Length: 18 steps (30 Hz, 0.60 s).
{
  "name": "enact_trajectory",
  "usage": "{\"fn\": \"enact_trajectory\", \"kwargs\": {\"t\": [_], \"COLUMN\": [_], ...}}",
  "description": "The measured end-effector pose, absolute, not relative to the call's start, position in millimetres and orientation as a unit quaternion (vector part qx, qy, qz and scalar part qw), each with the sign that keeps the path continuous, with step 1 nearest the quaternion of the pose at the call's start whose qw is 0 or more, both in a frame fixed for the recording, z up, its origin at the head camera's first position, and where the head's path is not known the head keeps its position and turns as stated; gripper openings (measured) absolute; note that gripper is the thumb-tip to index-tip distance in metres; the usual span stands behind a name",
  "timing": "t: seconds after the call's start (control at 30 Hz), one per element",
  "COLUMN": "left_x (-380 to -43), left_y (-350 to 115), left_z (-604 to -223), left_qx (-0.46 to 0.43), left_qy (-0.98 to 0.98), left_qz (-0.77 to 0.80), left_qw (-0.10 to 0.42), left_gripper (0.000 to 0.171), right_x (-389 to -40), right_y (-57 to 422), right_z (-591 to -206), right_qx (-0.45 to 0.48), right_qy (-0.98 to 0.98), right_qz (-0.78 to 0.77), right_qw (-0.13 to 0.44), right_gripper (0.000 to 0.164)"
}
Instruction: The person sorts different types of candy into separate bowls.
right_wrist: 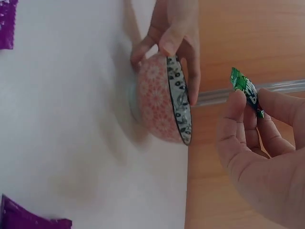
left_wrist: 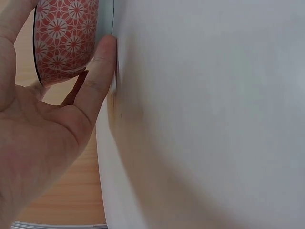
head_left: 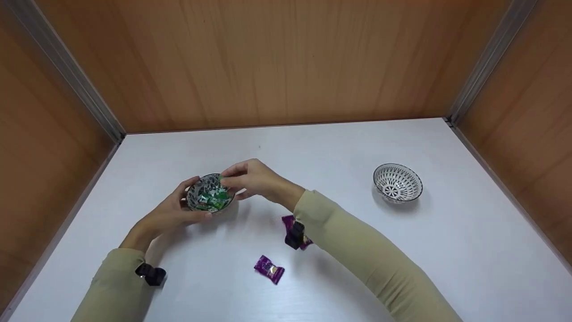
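Observation:
My left hand (head_left: 172,212) grips a small bowl (right_wrist: 155,98) at the left of the table, fingers and thumb about its sides. The bowl has a red-and-white flower pattern outside and a dark pattern inside. Several green-wrapped candies (head_left: 214,200) lie in it, seen in the head view. Over the bowl's right side, my right hand (head_left: 257,181) pinches one green-wrapped candy (right_wrist: 247,90) between thumb and fingers. In the left wrist view the bowl's outer wall (left_wrist: 66,43) shows against the left hand, and its inside is hidden there.
Two purple-wrapped candies lie on the white table (head_left: 214,277): one in front (head_left: 269,269), another (head_left: 288,222) partly hidden by the right wrist's black device (head_left: 295,235). A second bowl (head_left: 397,182), black-and-white inside, stands at the right. Wooden panels (head_left: 286,62) enclose the table's back and sides.

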<state>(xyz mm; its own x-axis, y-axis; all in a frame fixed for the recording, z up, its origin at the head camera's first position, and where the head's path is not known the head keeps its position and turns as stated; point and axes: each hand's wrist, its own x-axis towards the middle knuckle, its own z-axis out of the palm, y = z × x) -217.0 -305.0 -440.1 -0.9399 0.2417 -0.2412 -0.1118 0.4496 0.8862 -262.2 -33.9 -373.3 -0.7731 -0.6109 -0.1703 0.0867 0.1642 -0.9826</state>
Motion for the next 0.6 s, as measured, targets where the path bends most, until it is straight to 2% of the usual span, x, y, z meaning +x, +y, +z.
{"fn": "enact_trajectory", "kwargs": {"t": [0.33, 0.6], "left_x": [-222, -218], "left_y": [-302, -305], "left_z": [-440, -441], "left_qx": [0.048, 0.044], "left_qy": [0.831, 0.83], "left_qz": [0.529, 0.53], "left_qw": [0.165, 0.169], "left_gripper": [0.113, 0.113], "right_x": [-261, -254], "right_y": [-46, -60], "right_z": [-397, -410], "right_qx": [-0.144, -0.108], "right_qy": [0.71, 0.7], "right_qz": [-0.639, -0.667], "right_qw": [0.259, 0.232], "right_gripper": [0.028, 0.013]}}
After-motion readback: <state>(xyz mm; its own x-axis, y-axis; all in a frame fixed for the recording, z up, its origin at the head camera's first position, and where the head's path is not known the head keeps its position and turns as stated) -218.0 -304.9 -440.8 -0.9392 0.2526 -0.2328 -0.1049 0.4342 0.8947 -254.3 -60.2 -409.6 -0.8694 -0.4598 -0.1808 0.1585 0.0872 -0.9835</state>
